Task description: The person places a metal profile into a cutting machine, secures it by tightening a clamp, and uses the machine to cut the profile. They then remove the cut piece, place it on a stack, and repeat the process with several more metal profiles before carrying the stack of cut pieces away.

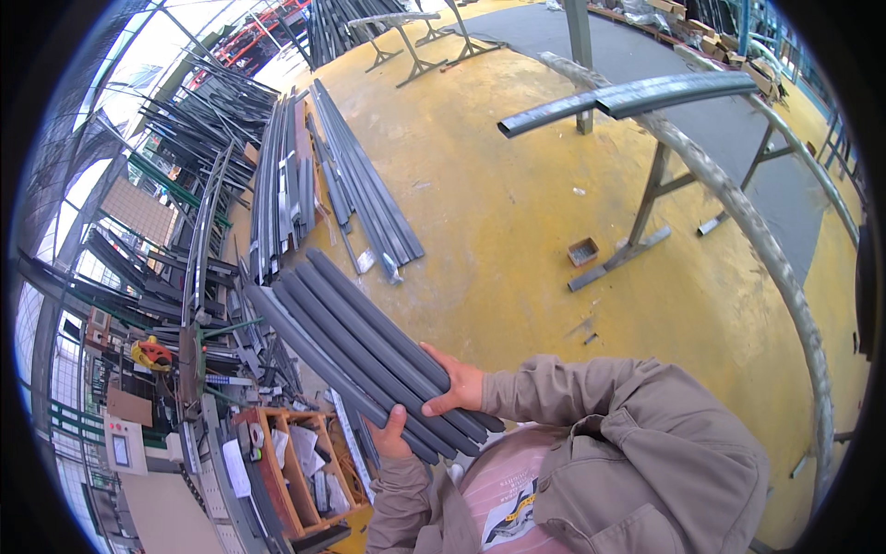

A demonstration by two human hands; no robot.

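Several dark grey metal profiles lie side by side as a bundle, slanting from upper left down toward my body. On the bundle's right side my right hand is closed, its thumb on top. My left hand grips the near left edge, thumb up over the outermost profile. The fingers beneath the bundle are hidden. The profiles' near ends are slightly uneven, close to my jacket.
Long grey profiles lie on the yellow floor ahead. At right, a curved metal rail stand bears two short profiles. A small box sits by its foot. A wooden shelf unit stands at lower left, near crowded racks.
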